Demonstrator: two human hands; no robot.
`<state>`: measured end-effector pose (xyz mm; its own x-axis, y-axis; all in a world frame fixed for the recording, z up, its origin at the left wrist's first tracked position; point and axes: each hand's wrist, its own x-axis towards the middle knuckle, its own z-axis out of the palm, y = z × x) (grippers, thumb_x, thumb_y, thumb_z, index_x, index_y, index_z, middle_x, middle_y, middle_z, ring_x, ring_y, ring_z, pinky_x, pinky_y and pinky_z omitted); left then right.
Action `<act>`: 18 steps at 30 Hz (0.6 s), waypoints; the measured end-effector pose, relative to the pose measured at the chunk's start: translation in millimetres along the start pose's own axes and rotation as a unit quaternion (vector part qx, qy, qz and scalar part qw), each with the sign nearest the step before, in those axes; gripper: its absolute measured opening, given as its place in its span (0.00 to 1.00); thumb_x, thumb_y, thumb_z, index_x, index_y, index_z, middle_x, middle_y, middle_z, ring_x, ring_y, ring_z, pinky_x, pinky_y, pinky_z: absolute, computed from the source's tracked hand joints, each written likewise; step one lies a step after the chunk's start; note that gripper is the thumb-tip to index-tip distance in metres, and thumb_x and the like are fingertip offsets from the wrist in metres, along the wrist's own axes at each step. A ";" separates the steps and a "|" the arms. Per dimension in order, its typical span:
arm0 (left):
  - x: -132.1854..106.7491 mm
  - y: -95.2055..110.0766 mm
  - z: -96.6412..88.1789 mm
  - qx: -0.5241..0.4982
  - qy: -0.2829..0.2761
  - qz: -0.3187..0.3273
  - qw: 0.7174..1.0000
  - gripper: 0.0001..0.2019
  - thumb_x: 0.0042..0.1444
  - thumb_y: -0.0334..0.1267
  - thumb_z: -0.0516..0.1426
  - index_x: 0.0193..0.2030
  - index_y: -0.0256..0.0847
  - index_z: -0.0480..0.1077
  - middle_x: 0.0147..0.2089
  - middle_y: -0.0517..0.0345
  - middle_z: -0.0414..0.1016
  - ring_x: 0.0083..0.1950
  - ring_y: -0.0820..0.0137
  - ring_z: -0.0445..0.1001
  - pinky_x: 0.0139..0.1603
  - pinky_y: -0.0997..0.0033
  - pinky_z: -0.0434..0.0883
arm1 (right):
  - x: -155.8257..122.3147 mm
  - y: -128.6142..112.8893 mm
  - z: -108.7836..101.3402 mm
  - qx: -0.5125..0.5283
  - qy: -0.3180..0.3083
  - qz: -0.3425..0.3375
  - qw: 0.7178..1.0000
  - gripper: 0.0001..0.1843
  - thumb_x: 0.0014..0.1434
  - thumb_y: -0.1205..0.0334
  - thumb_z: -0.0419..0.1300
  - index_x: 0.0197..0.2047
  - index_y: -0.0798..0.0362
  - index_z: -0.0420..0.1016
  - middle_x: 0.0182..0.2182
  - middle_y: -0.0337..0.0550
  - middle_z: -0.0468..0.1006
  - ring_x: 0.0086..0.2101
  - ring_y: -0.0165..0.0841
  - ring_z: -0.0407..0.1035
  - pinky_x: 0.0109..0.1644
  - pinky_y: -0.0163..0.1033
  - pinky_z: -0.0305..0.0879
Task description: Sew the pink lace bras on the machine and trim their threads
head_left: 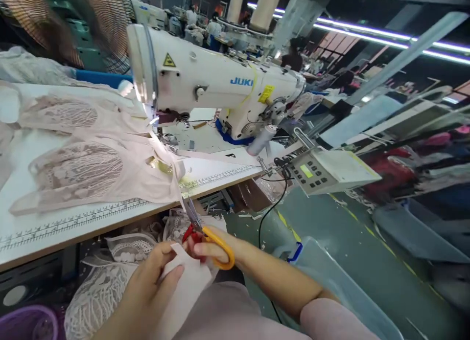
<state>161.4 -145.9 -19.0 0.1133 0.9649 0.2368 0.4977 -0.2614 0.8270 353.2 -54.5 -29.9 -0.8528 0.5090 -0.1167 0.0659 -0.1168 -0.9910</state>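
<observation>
My right hand (209, 249) is closed around small scissors (205, 232) with a yellow and a red handle, blades pointing up at a strip of pale pink fabric hanging off the table edge. My left hand (150, 281) pinches a pale pink fabric piece (187, 281) just below the scissors, over my lap. The strip runs up to pink lace-and-fabric garment pieces (91, 169) lying on the white sewing table (55, 222), beneath the needle area of a white Juki sewing machine (216, 80).
A control panel box (326, 169) sticks out at the table's right end, with a black cable hanging down. White lace (110, 276) is piled under the table, a purple basket (25, 323) at bottom left. A fan (73, 22) stands behind. Other workers sit far back.
</observation>
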 end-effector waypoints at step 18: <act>13.7 -0.7 13.7 0.091 -0.003 0.105 0.990 0.04 0.57 0.30 0.53 0.35 0.44 0.65 0.41 0.54 0.74 0.43 0.68 0.74 0.42 0.68 0.72 | -42.0 -1.8 10.9 -0.043 0.206 -0.011 0.978 0.14 0.45 0.69 0.60 0.30 0.51 0.56 0.26 0.31 0.64 0.23 0.22 0.55 0.25 0.28 0.54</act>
<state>174.4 -132.1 -23.4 0.2358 0.8899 0.3906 0.6086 -0.4485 0.6545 383.2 -84.9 -22.4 -0.5755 0.8124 -0.0941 0.1076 -0.0388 -0.9934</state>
